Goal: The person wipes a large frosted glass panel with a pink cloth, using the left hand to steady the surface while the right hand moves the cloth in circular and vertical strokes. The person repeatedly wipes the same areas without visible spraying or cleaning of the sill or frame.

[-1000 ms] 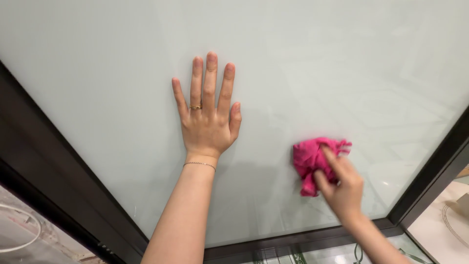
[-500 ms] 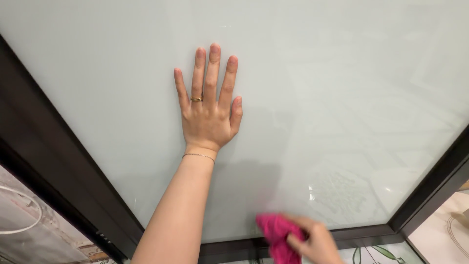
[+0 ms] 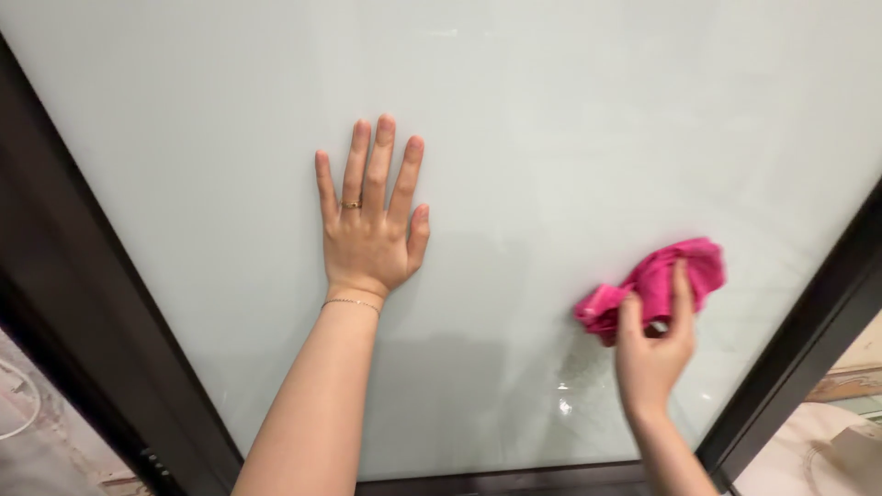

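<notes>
My left hand lies flat with fingers spread against a pale frosted glass panel; it wears a gold ring and a thin wrist chain. Lower right, my right hand presses a crumpled pink cloth onto the glass, fingers wrapped over it. A wet smear shows on the glass just below and left of the cloth.
A dark frame borders the panel on the left, along the bottom and up the right side. Light tiled floor shows beyond the right frame, and a grey surface at the lower left corner.
My right hand swept the pink cloth down to the panel's bottom edge, then back up and to the right. My left hand stays flat on the glass.
</notes>
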